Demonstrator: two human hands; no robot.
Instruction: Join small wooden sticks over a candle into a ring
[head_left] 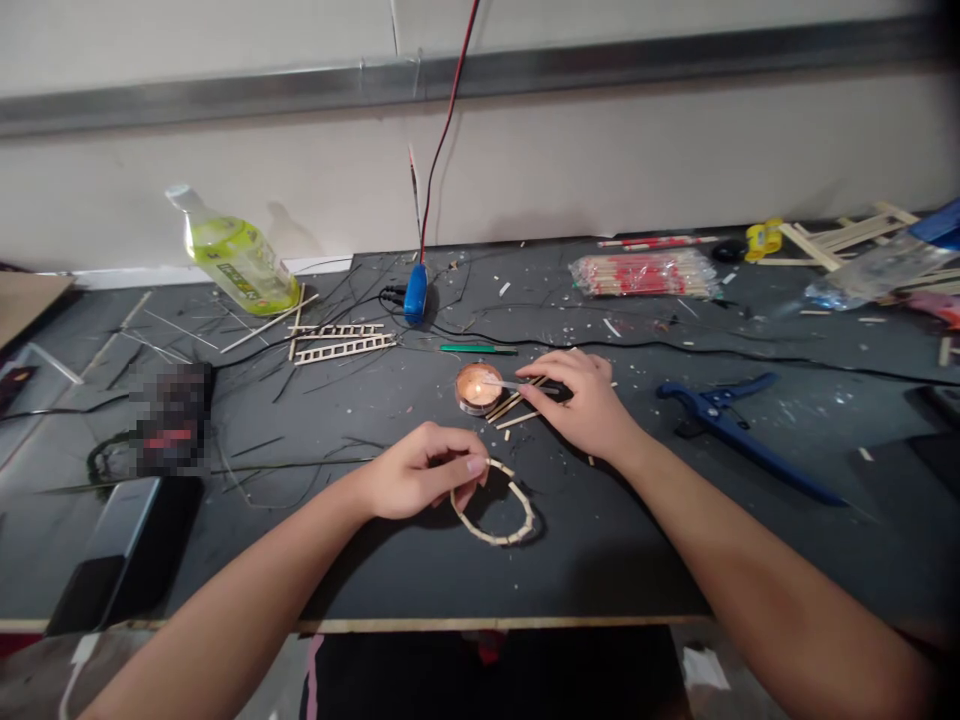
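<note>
Copper-coloured dish (478, 389) as landmark. Head view: left hand (430, 468) sat nearer the wearer, wrist low, thumb and fingers pinched on the pale ring (491, 541). Right hand (585, 400) reached in from its right, fingers nearly closed, pinching a thin stick (510, 384) over it.

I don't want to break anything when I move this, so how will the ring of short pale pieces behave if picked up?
The ring looks thin and open, so it is probably light. Its many end-to-end joints suggest it could be fragile or flex there. It holds a round outline while the left hand pinches one edge, so perhaps not fully floppy.
</note>
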